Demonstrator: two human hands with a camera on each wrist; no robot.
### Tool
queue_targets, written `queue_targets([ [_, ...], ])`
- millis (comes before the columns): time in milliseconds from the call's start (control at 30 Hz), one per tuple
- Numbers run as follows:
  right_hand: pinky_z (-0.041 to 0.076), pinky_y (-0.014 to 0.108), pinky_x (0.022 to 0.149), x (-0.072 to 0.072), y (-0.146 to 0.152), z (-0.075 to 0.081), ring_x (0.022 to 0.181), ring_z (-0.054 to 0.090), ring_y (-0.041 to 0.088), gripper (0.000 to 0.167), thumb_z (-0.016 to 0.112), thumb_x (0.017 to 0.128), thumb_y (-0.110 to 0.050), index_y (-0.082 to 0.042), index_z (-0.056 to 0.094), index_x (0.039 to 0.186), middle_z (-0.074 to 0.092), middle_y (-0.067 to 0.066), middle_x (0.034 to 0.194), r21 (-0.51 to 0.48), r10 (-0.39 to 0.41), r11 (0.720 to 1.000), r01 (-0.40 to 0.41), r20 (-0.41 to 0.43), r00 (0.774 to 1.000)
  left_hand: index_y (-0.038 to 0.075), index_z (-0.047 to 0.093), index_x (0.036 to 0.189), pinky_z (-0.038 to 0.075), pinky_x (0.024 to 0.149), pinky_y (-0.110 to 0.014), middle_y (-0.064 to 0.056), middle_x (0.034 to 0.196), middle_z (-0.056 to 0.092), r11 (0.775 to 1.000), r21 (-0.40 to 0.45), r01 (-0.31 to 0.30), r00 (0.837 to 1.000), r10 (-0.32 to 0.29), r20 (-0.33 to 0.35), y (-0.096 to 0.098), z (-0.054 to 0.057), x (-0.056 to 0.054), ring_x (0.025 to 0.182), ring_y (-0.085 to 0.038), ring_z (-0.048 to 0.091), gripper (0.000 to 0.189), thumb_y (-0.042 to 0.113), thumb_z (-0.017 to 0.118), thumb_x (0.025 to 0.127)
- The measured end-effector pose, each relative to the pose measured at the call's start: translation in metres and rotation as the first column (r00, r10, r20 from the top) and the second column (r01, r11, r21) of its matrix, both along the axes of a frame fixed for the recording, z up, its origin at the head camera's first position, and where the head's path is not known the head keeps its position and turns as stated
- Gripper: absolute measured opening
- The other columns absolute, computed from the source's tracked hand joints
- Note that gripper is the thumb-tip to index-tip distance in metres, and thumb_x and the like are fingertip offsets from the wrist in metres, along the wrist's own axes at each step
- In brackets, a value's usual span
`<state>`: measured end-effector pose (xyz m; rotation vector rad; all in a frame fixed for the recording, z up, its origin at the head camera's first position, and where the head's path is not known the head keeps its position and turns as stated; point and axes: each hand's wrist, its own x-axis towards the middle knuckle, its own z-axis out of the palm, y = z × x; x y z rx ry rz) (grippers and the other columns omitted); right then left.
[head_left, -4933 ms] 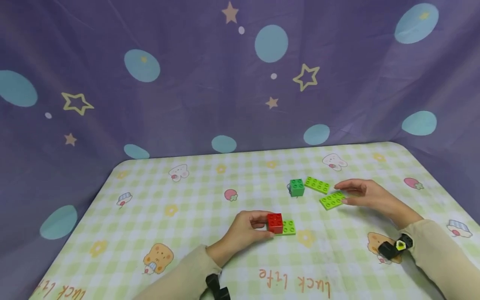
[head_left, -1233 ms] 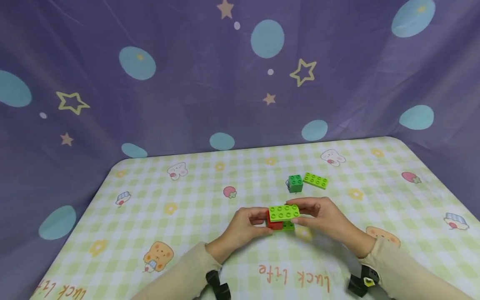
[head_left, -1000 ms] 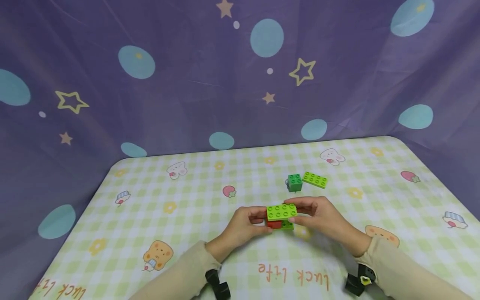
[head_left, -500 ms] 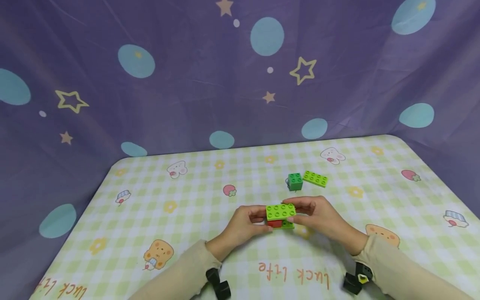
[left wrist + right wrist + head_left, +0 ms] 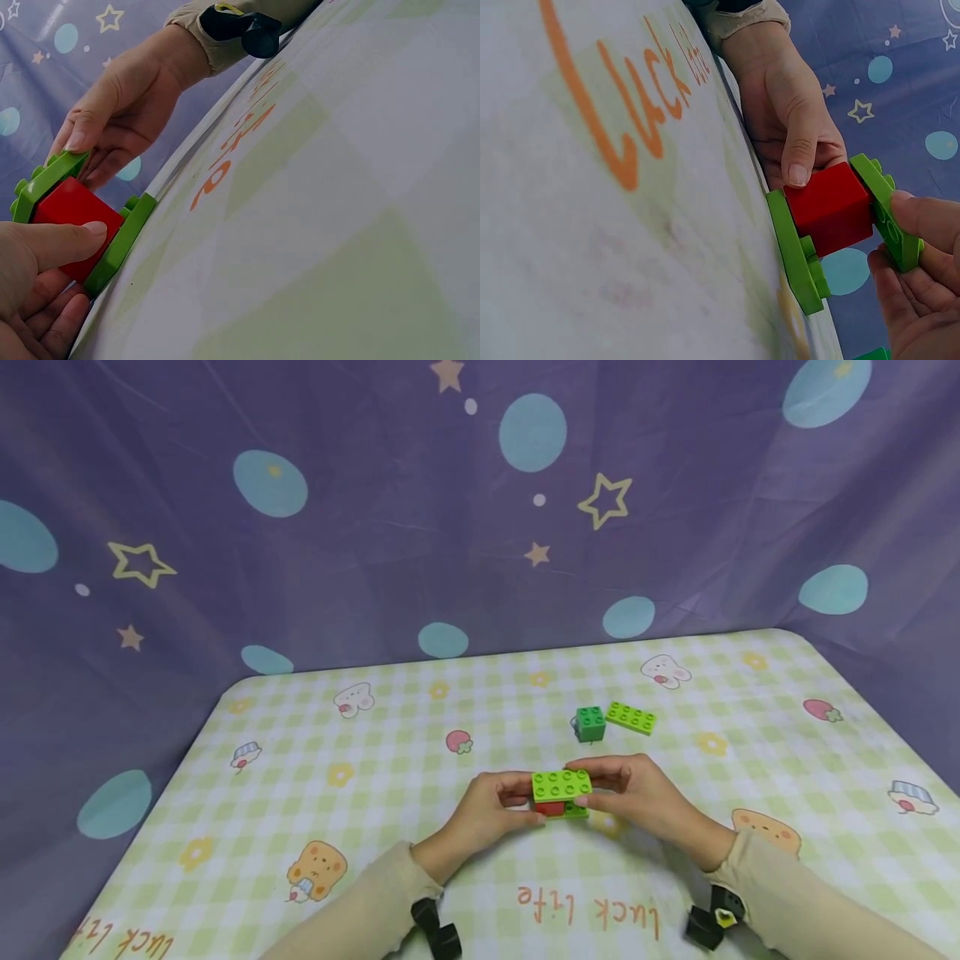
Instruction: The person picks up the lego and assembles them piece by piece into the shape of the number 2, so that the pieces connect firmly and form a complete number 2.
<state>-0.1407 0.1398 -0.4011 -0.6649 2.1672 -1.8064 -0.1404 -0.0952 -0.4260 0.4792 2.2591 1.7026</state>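
My left hand grips the red brick between thumb and fingers. That toy brick stands on the left half of a light green base plate, whose studs show at the right. Over the red brick lies a second light green plate, studs up. My right hand pinches this upper plate at its right end. In the right wrist view the upper plate slants slightly against the red brick; whether its studs are fully joined I cannot tell.
Behind the hands stands a dark green brick, with another light green plate beside it on the right. All rest on a table with a checked, printed cloth. A purple curtain hangs behind the table's far edge.
Since the earliest frame my right hand has brought one light green plate left, from the table onto the red brick. Over the last half second both hands stay nearly still.
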Motion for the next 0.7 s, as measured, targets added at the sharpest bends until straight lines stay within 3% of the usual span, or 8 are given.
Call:
queue_targets([
  [700, 0.054, 0.024, 0.08, 0.0015, -0.0001, 0.0018, 0.098, 0.066, 0.013, 0.043, 0.073, 0.082, -0.011, 0.009, 0.061, 0.118, 0.064, 0.021, 0.115, 0.046, -0.009, 0.999, 0.011, -0.048, 0.999, 0.004, 0.066, 0.117, 0.051, 0.088, -0.028, -0.01, 0.113, 0.067, 0.997, 0.07, 0.024, 0.998, -0.028, 0.055, -0.0001, 0.0032, 0.0001, 0.103, -0.016, 0.063, 0.041, 0.006, 0.077, 0.077],
])
